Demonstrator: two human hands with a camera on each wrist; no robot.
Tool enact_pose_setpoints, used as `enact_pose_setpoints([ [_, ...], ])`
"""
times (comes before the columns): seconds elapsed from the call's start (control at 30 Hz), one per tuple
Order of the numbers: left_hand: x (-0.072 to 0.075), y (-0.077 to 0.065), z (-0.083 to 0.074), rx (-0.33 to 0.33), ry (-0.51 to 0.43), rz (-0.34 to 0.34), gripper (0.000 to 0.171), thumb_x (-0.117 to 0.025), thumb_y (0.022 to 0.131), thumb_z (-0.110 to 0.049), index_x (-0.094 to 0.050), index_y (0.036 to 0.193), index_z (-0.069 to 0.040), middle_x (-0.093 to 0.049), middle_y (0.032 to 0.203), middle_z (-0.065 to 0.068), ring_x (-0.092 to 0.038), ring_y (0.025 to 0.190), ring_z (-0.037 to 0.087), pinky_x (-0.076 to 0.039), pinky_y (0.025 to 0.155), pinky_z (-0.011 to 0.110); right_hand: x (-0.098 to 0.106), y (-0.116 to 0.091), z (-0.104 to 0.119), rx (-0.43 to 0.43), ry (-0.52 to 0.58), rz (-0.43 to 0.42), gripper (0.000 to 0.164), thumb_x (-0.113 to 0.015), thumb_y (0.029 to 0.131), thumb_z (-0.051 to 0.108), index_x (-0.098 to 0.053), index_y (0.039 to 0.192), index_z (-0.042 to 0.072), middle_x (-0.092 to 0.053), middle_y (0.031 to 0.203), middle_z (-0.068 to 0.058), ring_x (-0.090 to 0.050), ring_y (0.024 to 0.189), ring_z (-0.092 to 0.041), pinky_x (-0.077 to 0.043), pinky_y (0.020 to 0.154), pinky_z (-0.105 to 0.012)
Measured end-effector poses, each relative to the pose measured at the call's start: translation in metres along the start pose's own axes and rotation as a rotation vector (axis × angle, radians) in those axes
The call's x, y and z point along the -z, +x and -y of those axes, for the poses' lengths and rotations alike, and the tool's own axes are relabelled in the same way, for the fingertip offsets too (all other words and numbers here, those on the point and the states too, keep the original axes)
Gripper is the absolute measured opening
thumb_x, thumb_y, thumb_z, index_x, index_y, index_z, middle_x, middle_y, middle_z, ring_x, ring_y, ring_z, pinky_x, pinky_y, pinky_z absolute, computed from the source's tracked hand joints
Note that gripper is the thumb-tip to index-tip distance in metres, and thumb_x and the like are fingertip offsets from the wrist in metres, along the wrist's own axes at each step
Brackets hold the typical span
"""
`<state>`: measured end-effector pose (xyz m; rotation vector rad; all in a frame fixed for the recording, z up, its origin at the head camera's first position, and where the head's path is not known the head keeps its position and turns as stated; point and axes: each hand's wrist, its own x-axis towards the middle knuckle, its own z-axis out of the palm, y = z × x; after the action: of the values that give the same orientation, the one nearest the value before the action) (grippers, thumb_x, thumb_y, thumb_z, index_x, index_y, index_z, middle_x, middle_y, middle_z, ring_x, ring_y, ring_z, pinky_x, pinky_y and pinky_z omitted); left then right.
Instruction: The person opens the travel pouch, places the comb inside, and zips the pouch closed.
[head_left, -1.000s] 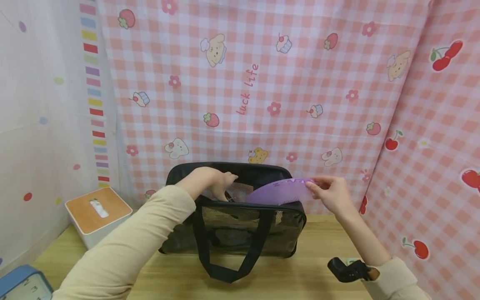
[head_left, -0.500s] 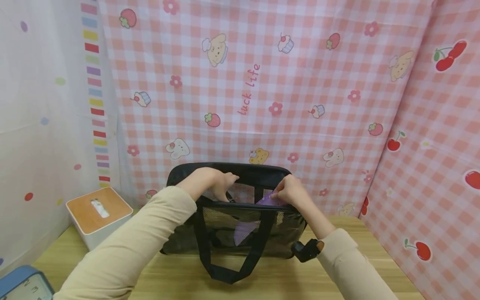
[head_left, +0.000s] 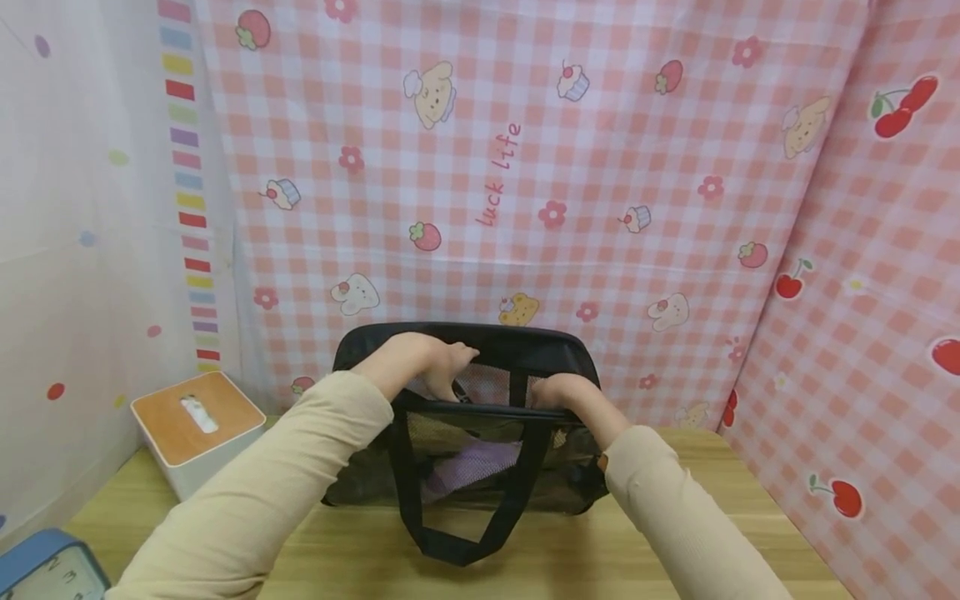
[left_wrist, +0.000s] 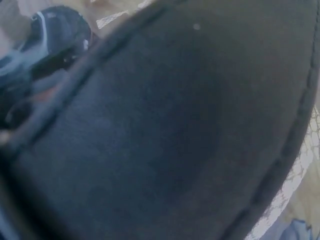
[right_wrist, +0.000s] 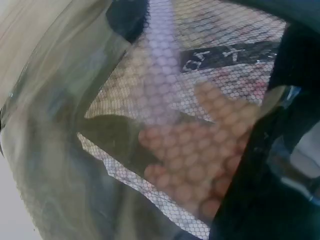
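Note:
A black bag [head_left: 525, 340] with see-through and mesh panels stands upright with its top open. My left hand [head_left: 438, 367] is inside the opening, spread between back and front rims; its lower part is hidden. Only the bag's dark panel fills most of the left wrist view. My right hand [head_left: 562, 390] reaches down into the bag's right side. Through the mesh, the right wrist view shows its fingers [right_wrist: 190, 155] apart, near the end of a purple comb [right_wrist: 160, 60]. In the head view the comb lies inside, behind the front panel.
A white box with a wooden lid [head_left: 180, 421] stands left of the bag. A blue-framed clock [head_left: 56, 554] is at the lower left. The bag's black handle [head_left: 461, 550] hangs forward over the wooden table [head_left: 600, 558]. Patterned cloth [head_left: 487, 167] hangs behind and at the right.
My right hand has carried the purple comb from above the bag's right rim down inside. The comb now lies lower and further left, apart from the fingertips. My left hand has stayed put.

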<state>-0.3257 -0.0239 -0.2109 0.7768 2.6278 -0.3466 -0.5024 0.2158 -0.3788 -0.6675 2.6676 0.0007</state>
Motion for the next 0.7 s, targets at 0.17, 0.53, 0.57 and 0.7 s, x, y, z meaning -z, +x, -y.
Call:
enact_pose_setpoints([
  [0.17, -0.002, 0.001, -0.002, -0.003, -0.008, 0.009, 0.078, -0.049, 0.093, -0.036, -0.001, 0.147, -0.006, -0.003, 0.154, 0.013, -0.009, 0.143, 0.025, -0.022, 0.113, 0.039, -0.002, -0.016, 0.011, 0.045, 0.030, 0.023, 0.020, -0.054, 0.089, 0.019, -0.069, 0.102, 0.013, -0.064, 0.100, -0.003, -0.055, 0.082, -0.014, -0.047, 0.067, -0.031],
  [0.53, -0.015, -0.014, 0.016, -0.173, -0.259, -0.315, 0.069, -0.059, 0.089, -0.032, -0.027, 0.141, 0.000, -0.036, 0.143, 0.017, -0.037, 0.132, 0.028, -0.034, 0.107, 0.040, 0.064, -0.170, 0.145, 0.071, 0.274, -0.292, 0.021, -0.062, 0.085, 0.010, -0.069, 0.104, 0.002, -0.069, 0.103, -0.013, -0.064, 0.098, -0.025, -0.053, 0.080, -0.035],
  [0.57, -0.017, -0.018, 0.019, -0.183, -0.301, -0.367, 0.069, -0.060, 0.088, -0.035, -0.030, 0.140, -0.001, -0.040, 0.141, 0.016, -0.040, 0.130, 0.028, -0.035, 0.106, 0.040, 0.065, -0.175, 0.149, 0.076, 0.285, -0.321, 0.024, -0.064, 0.085, 0.012, -0.068, 0.104, 0.000, -0.069, 0.102, -0.015, -0.065, 0.097, -0.025, -0.053, 0.079, -0.034],
  [0.7, -0.031, -0.037, 0.030, -0.150, -0.420, -0.580, 0.070, -0.060, 0.083, -0.047, -0.040, 0.137, -0.008, -0.051, 0.134, 0.012, -0.048, 0.123, 0.026, -0.041, 0.099, 0.044, 0.067, -0.182, 0.156, 0.089, 0.318, -0.404, 0.030, -0.065, 0.085, 0.016, -0.065, 0.108, -0.003, -0.068, 0.104, -0.017, -0.066, 0.091, -0.024, -0.055, 0.071, -0.030],
])
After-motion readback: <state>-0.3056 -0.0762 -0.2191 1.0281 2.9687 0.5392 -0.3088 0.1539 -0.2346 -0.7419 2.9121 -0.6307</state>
